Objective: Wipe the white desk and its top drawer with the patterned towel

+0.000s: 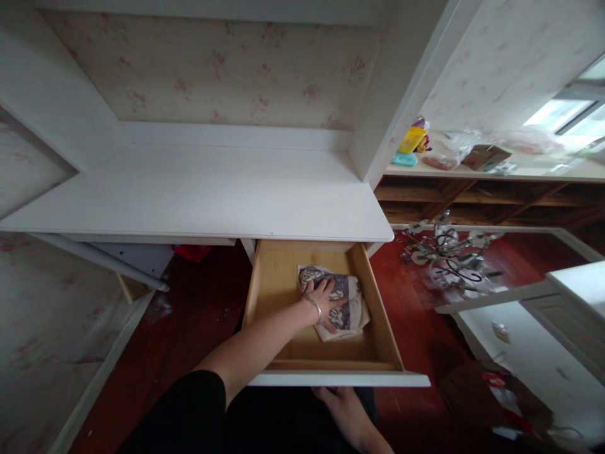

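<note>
A wooden drawer (274, 277) with a white front is pulled out from under the white desk (227, 189). Inside it, toward the right, lies a folded cloth (350, 296) with a dark blue-grey and cream pattern. My left hand (324, 302), a silver bracelet at its wrist, rests flat on this cloth with fingers spread. Below the drawer front is my right hand (345, 407), against the dark clothing on my lap. Its fingertips are partly hidden at the drawer's lower edge, so its grip cannot be made out.
On the red wooden floor to the right lies a chandelier (454, 258). A white cabinet (558, 315) stands nearby, with a brown box (496, 397) of mixed items before it. Bags and a cardboard box (486, 157) sit on the windowside shelf. A metal desk leg (113, 265) slants at left.
</note>
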A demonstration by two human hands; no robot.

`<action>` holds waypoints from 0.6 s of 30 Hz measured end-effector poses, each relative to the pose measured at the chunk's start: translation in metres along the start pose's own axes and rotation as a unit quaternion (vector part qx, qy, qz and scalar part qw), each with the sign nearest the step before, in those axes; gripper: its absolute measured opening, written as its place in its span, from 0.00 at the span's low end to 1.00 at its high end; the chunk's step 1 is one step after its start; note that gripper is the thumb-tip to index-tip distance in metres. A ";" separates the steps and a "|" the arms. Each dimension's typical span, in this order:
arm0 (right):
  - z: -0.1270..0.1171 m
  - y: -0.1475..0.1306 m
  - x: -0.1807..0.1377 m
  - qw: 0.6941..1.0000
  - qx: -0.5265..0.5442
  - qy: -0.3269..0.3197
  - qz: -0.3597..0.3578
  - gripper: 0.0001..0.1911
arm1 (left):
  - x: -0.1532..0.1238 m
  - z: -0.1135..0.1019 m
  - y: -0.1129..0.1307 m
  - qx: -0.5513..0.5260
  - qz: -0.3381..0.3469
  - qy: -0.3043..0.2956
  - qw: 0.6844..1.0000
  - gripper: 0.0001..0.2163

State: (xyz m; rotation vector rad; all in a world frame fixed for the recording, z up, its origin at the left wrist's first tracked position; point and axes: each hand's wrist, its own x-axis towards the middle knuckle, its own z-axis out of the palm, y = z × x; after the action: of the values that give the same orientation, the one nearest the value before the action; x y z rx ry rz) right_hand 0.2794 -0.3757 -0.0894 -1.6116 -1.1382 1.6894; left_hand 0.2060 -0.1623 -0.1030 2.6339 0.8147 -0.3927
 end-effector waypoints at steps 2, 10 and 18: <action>0.000 0.001 0.001 1.000 -0.001 -0.002 0.001 0.21 | -0.013 0.009 0.012 0.015 0.021 0.008 1.000 0.42; -0.002 -0.004 -0.002 1.000 0.000 -0.012 0.000 0.25 | -0.061 0.011 0.012 0.031 0.018 0.006 0.999 0.39; -0.002 -0.001 -0.001 1.000 -0.012 -0.014 0.024 0.27 | -0.119 0.029 -0.049 0.005 -0.065 -0.035 0.997 0.48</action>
State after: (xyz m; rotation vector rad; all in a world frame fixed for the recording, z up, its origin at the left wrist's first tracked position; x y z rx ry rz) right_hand 0.2814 -0.3759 -0.0882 -1.6481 -1.1459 1.7402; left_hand 0.0783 -0.1942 -0.0984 2.5684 0.9657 -0.5228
